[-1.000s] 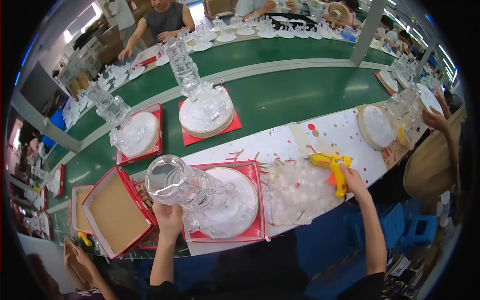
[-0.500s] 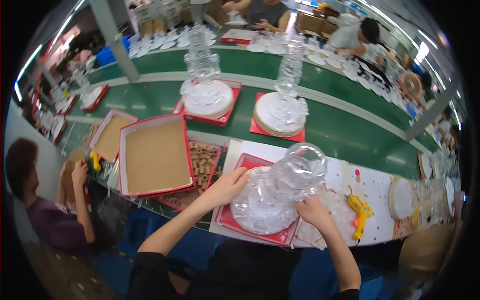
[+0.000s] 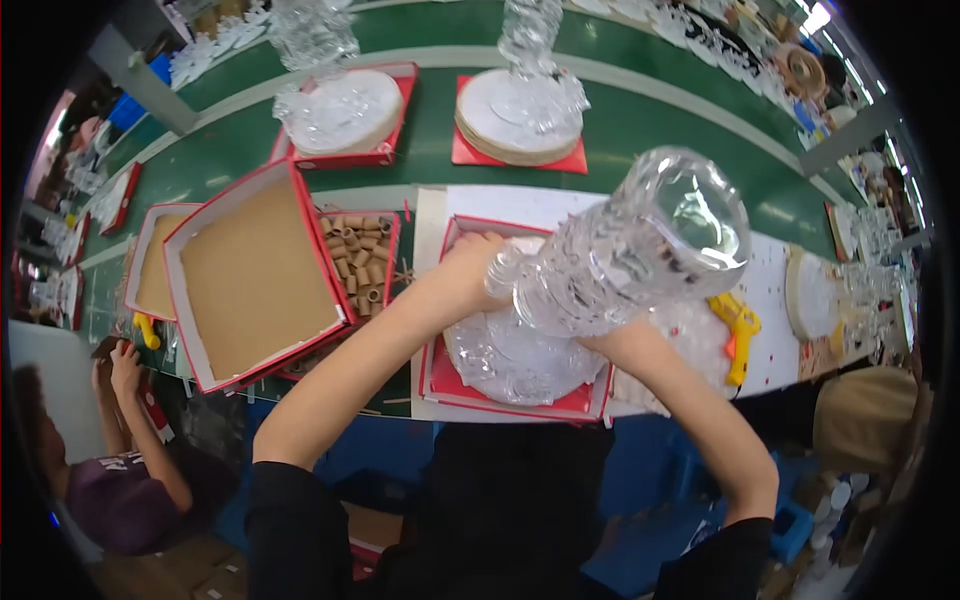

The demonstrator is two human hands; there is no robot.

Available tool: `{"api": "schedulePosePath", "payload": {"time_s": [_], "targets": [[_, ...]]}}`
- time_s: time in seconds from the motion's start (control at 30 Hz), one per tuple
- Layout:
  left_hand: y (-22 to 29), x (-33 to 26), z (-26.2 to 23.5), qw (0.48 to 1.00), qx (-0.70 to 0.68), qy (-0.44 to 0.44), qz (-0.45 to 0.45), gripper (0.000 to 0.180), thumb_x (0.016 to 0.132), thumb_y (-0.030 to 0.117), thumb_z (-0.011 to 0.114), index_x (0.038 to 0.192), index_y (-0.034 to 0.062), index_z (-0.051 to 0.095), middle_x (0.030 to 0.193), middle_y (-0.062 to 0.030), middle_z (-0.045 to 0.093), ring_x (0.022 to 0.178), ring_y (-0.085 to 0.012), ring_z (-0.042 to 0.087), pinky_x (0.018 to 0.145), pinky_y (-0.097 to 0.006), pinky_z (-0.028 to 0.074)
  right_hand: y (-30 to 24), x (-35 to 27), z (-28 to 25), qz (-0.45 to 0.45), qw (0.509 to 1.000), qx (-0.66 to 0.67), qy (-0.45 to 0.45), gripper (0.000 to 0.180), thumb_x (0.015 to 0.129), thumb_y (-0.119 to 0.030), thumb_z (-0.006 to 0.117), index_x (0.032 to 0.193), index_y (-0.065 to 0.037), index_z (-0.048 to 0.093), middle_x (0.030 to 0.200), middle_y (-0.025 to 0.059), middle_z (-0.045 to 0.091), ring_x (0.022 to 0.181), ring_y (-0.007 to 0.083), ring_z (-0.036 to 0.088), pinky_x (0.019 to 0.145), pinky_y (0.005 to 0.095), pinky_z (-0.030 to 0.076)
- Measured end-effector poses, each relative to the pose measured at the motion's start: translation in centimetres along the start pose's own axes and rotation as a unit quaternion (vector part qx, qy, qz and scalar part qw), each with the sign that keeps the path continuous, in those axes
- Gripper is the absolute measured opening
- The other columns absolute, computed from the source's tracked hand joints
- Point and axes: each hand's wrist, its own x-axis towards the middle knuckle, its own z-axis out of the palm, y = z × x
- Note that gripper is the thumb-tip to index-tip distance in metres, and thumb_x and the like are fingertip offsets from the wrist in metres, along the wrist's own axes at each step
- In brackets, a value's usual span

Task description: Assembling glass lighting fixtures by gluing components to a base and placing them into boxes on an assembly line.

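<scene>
In front of me a red shallow tray holds a stack of round white discs with loose clear plastic pieces on top. A tall column of nested clear plastic pieces rises from the discs, leaning right. My left hand is at the discs' far left side, its fingers curled round the edge and partly covered by the plastic. On the right side, my right hand is closed at the discs' edge; the column hides most of its fingers.
A yellow glue gun lies right of the tray. Brown-bottomed box lids and a tray of short cardboard tubes are at left. Similar disc stacks stand beyond. A person works at the left.
My view has tilted down and closer, so the bench sits higher in the picture. The clear column leans further right and looms larger. Both hands stay at the disc stack.
</scene>
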Motion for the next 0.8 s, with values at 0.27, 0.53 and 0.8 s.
{"api": "schedulePosePath", "payload": {"time_s": [0.27, 0.53, 0.8], "targets": [[2.3, -1.2, -5.1, 0.997, -0.053, 0.009, 0.055, 0.034, 0.081, 0.030, 0.064, 0.107, 0.0075, 0.069, 0.102, -0.0240, 0.066, 0.095, -0.0396, 0.066, 0.082, -0.046, 0.053, -2.4, 1.9, -4.9, 0.093, 0.985, 0.138, -0.043, 0.048, 0.087, -0.021, 0.064, 0.132, -0.007, 0.056, 0.139, 0.0179, 0.050, 0.131, 0.0367, 0.044, 0.114, 0.0482, 0.030], [8.8, -9.6, -13.2, 0.896, -0.324, 0.258, -0.157, 0.030, 0.089, 0.003, 0.058, 0.118, -0.0033, 0.060, 0.116, -0.0203, 0.063, 0.112, -0.0375, 0.058, 0.098, -0.037, 0.045, -0.7, -2.9, -6.2, 0.214, 0.955, 0.171, 0.115, 0.023, 0.084, -0.011, 0.064, 0.105, -0.003, 0.067, 0.097, 0.0193, 0.067, 0.089, 0.0337, 0.066, 0.080, 0.0410, 0.052], [15.7, -19.3, -6.7, 0.986, 0.092, -0.017, -0.140, 0.051, 0.082, 0.019, 0.070, 0.124, -0.0060, 0.054, 0.128, -0.0195, 0.054, 0.124, -0.0402, 0.047, 0.099, -0.047, 0.044, -11.0, -10.4, -7.0, 0.169, 0.972, 0.120, -0.112, 0.030, 0.086, -0.020, 0.067, 0.110, -0.002, 0.063, 0.109, 0.0162, 0.064, 0.069, 0.0276, 0.066, 0.060, 0.0355, 0.054]]}}
